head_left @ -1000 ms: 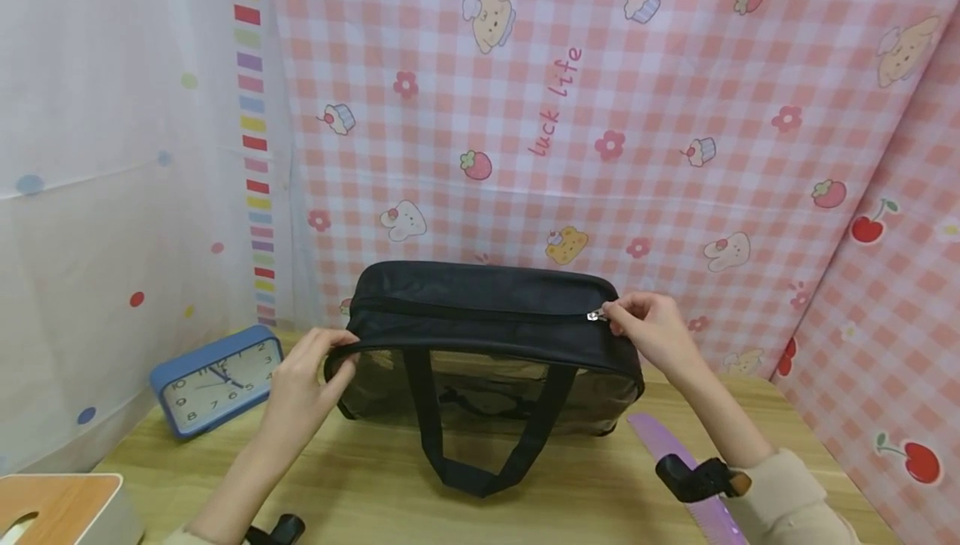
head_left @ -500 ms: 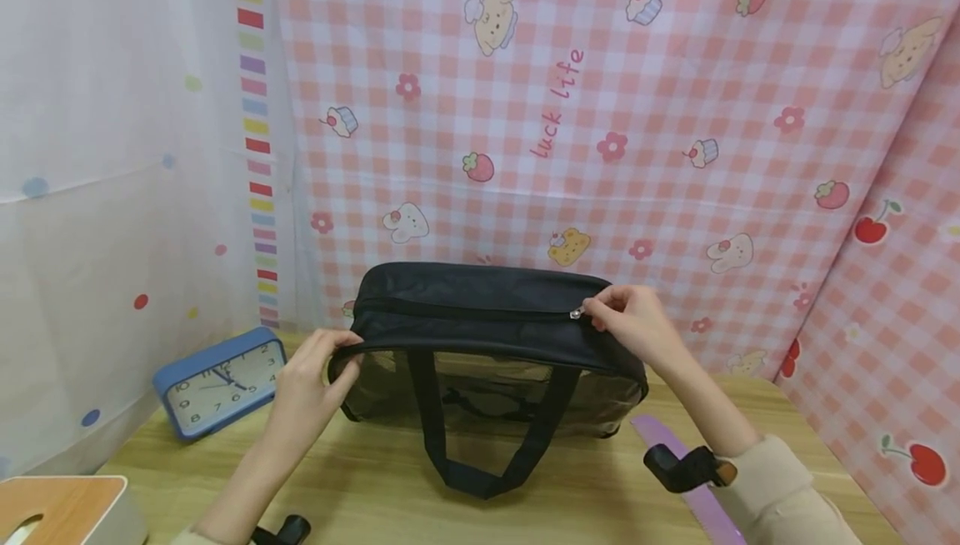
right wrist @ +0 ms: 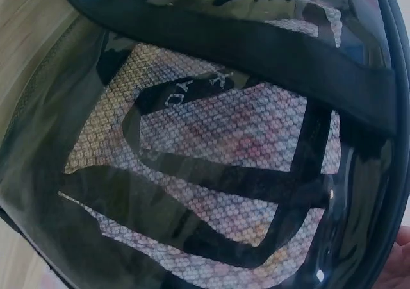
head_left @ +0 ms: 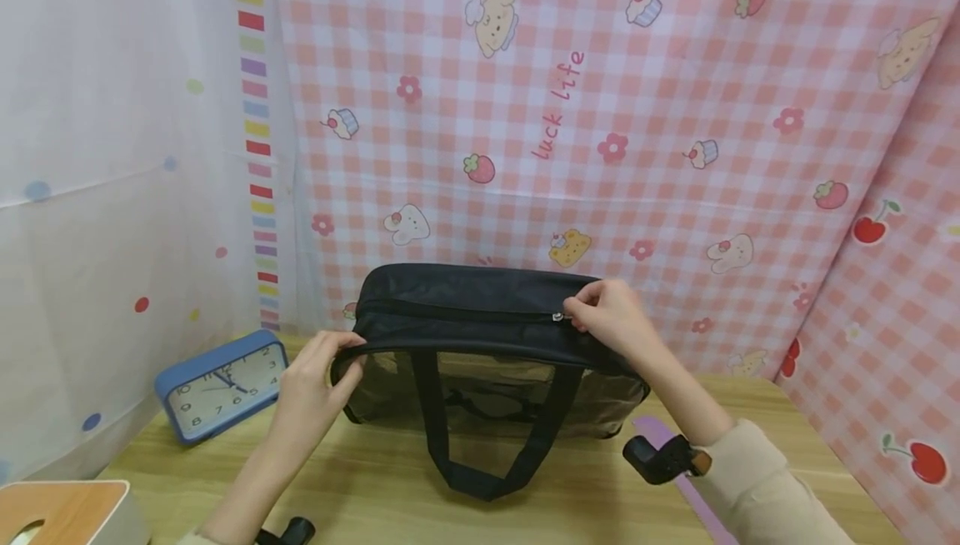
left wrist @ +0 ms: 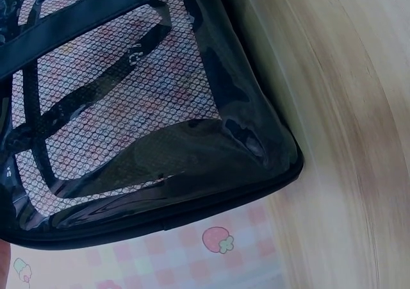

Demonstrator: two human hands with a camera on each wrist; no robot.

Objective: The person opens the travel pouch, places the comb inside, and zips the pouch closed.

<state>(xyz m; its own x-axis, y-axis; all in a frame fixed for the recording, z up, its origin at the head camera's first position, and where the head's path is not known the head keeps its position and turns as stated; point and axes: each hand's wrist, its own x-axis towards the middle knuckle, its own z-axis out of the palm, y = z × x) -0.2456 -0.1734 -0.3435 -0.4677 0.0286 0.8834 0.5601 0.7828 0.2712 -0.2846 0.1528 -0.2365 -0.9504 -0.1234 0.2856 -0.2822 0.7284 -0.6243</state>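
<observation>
A black bag [head_left: 480, 287] with see-through front stands on the wooden table, its handle [head_left: 487, 478] hanging forward over the tabletop. At its top left corner my left hand [head_left: 311, 387] pinches the edge between thumb and fingers. Over the right part of the top, my right hand [head_left: 611, 320] pinches the small silver zipper pull [head_left: 558, 317]. Through the clear panel [left wrist: 122, 109], the left wrist view shows mesh and a second strap. The right wrist view has the same panel [right wrist: 224, 141] close up, with a bit of hand [right wrist: 396, 263] at the right edge.
A blue clock [head_left: 221, 387] stands left of the bag. A white box with a wooden lid [head_left: 67, 512] is at the front left. The purple comb [head_left: 701, 495] lies partly under my right forearm. Patterned cloth [head_left: 450, 112] hangs behind.
My right hand has slid left along the top of the bag, and the zipper pull has moved left with it. My left hand has kept its grip on the left corner.
</observation>
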